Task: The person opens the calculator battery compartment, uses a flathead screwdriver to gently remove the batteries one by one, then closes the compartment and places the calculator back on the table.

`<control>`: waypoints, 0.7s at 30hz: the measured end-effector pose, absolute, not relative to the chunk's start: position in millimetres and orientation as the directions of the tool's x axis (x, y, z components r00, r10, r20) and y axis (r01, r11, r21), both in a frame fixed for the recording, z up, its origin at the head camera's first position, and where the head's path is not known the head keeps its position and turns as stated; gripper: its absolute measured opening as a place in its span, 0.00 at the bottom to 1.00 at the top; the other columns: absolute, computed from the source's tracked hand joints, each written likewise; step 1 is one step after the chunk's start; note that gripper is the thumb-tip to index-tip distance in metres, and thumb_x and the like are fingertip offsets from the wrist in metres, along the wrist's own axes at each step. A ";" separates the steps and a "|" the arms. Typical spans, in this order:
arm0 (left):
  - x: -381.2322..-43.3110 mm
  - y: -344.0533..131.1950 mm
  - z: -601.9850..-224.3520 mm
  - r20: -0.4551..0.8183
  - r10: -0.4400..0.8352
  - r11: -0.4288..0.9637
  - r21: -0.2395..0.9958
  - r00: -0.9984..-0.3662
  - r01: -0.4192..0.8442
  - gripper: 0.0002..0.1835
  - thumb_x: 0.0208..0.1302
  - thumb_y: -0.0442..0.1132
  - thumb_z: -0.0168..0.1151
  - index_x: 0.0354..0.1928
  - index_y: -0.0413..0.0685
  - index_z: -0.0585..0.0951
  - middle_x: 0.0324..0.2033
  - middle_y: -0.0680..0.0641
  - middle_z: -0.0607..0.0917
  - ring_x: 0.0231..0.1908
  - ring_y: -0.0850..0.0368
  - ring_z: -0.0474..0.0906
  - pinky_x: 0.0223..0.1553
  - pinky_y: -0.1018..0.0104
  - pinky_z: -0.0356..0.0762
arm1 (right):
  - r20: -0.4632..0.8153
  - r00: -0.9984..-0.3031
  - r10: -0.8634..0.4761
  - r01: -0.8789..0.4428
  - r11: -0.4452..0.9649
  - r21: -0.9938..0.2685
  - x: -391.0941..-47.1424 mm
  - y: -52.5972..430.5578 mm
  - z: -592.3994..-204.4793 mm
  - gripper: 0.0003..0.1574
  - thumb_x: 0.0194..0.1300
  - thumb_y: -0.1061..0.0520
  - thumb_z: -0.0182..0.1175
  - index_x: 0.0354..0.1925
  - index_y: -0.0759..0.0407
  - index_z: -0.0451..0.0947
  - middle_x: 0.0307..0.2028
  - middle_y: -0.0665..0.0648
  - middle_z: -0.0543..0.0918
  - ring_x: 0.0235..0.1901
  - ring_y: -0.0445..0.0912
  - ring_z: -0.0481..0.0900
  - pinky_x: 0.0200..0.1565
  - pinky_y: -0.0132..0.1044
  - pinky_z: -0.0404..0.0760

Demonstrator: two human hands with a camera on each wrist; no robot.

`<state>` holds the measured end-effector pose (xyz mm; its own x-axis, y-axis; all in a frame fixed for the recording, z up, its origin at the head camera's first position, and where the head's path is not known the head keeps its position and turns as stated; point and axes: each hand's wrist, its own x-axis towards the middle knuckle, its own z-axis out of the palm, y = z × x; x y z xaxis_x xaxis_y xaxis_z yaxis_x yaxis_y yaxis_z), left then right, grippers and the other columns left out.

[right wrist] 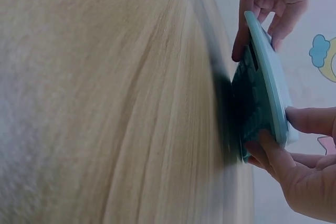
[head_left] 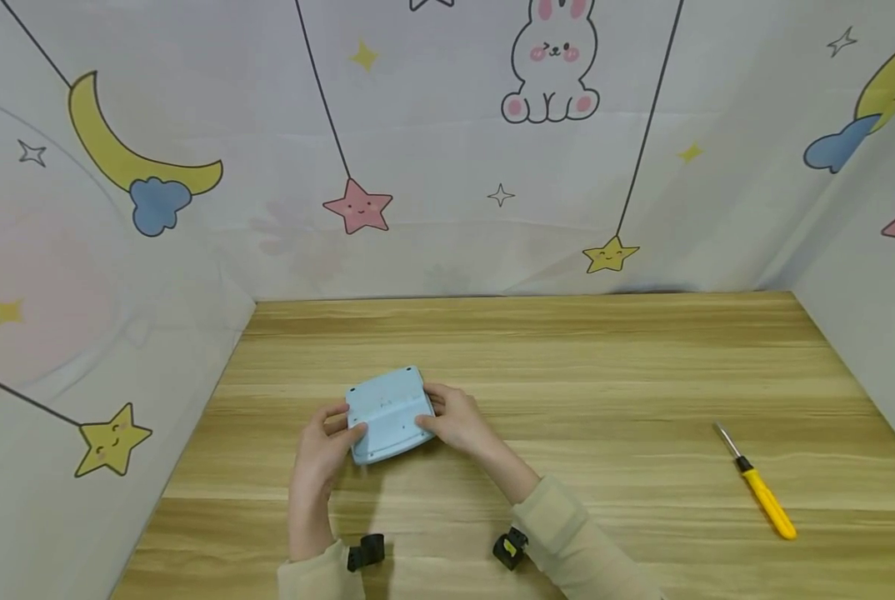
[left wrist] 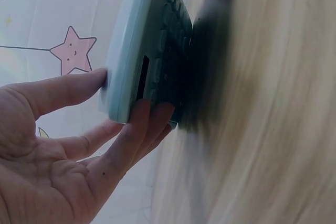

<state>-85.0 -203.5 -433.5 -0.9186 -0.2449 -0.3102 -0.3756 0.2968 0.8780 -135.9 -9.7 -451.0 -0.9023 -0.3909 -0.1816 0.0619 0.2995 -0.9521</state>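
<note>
A light blue calculator (head_left: 387, 429) is held with its back up and its keys facing the table. Its left side is pinched by my left hand (head_left: 323, 442), thumb on the back and fingers beneath. My right hand (head_left: 457, 419) grips the opposite side in the same way. Rounded keys and a dark display strip show on the calculator's underside (left wrist: 157, 51) in the left wrist view. From the right wrist view, the calculator (right wrist: 273, 87) stands tilted just over the wood, with a shadow below it.
To the right, a screwdriver (head_left: 758, 483) with a yellow handle lies on the wooden table (head_left: 567, 358). White cloth walls (head_left: 432, 150) printed with stars, moons and a rabbit rise behind and at both sides. Black wrist cameras (head_left: 511, 547) sit at the sleeves.
</note>
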 end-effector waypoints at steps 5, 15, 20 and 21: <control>-85.7 -203.9 -434.5 -0.319 -0.256 0.347 0.851 -0.913 -0.394 0.31 0.65 0.34 0.59 0.68 0.34 0.63 0.58 0.23 0.72 0.59 0.33 0.71 0.57 0.49 0.74 | -0.179 -0.906 -0.384 0.045 0.332 -0.942 -136.2 -10.4 -451.7 0.37 0.63 0.66 0.61 0.67 0.73 0.60 0.63 0.73 0.70 0.60 0.61 0.74 0.56 0.44 0.79; -86.0 -204.3 -437.2 -0.366 -0.239 0.372 0.821 -0.899 -0.433 0.33 0.66 0.35 0.58 0.70 0.33 0.60 0.59 0.26 0.71 0.57 0.39 0.72 0.52 0.55 0.78 | -0.183 -0.907 -0.380 0.031 0.372 -0.928 -135.7 -9.7 -452.5 0.37 0.63 0.64 0.61 0.67 0.72 0.61 0.61 0.72 0.73 0.57 0.62 0.76 0.53 0.45 0.81; -85.3 -204.3 -437.2 -0.375 -0.221 0.383 0.816 -0.900 -0.433 0.33 0.67 0.35 0.57 0.70 0.32 0.59 0.59 0.27 0.71 0.53 0.42 0.74 0.44 0.60 0.80 | -0.184 -0.910 -0.371 0.030 0.384 -0.923 -135.5 -9.9 -453.1 0.37 0.62 0.63 0.61 0.66 0.72 0.62 0.59 0.71 0.74 0.56 0.61 0.78 0.52 0.45 0.82; -85.2 -204.2 -437.0 -0.377 -0.219 0.387 0.814 -0.900 -0.434 0.33 0.67 0.35 0.57 0.70 0.32 0.59 0.58 0.27 0.71 0.52 0.43 0.74 0.44 0.61 0.80 | -0.184 -0.912 -0.367 0.032 0.384 -0.923 -135.6 -10.0 -452.9 0.37 0.62 0.63 0.62 0.66 0.72 0.62 0.59 0.71 0.75 0.55 0.60 0.78 0.51 0.45 0.82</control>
<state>-85.2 -204.2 -437.0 -0.9001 -0.2188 -0.3767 -0.4344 0.3866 0.8135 -135.6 -10.0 -452.9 -0.9118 -0.3671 -0.1840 0.0317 0.3839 -0.9228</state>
